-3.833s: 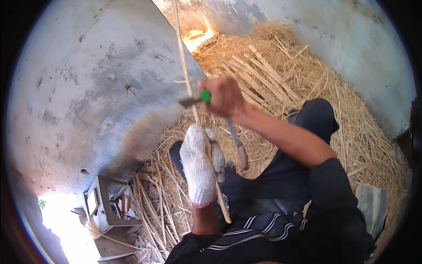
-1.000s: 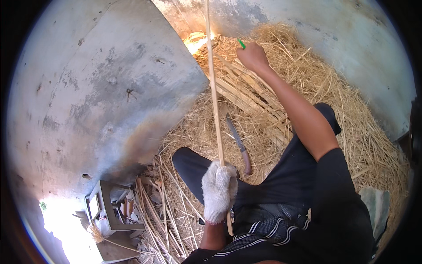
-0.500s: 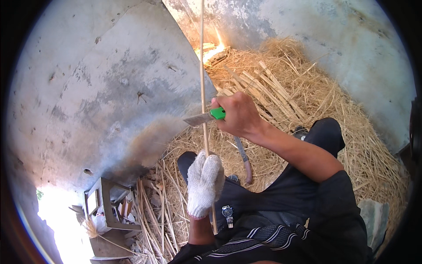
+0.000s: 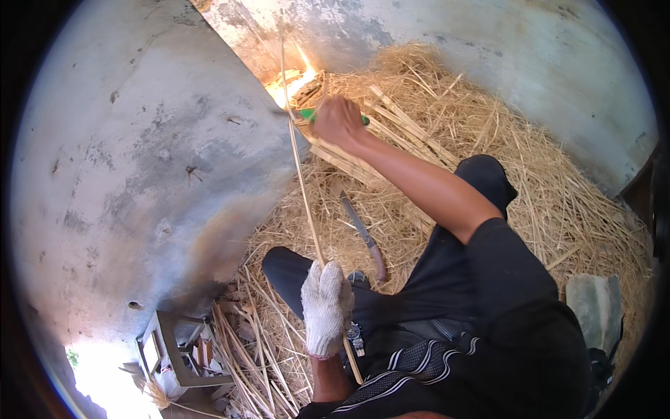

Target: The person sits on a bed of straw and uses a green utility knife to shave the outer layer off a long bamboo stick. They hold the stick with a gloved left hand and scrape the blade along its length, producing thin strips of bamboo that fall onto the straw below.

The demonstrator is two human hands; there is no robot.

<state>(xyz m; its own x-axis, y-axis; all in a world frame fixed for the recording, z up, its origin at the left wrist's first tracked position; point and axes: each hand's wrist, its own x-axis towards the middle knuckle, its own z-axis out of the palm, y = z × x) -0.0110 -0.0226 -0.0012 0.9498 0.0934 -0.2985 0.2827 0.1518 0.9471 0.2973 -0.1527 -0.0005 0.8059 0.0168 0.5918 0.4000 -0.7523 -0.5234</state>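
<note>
A long, thin bamboo strip (image 4: pixel 303 188) runs from my lap up past the far edge of the grey wall. My left hand (image 4: pixel 326 307), in a white knit glove, is wrapped round its lower part, and the strip's end sticks out below the glove. Far up the strip, my bare right hand (image 4: pixel 338 124) grips a knife by its green handle (image 4: pixel 307 113). The blade, smeared by motion, crosses the strip; whether it touches cannot be told.
A brown-handled large knife (image 4: pixel 361 229) lies on shavings between my legs. Split bamboo slats (image 4: pixel 412 133) rest on the shavings heap (image 4: pixel 558 202). Bright light (image 4: pixel 296 80) falls in the far corner. A wooden frame (image 4: pixel 167 349) and long strips (image 4: pixel 237 349) are at lower left.
My right hand with the knife has moved up and away along the strip. The strip leans further left at its top. My left hand still holds its lower part.
</note>
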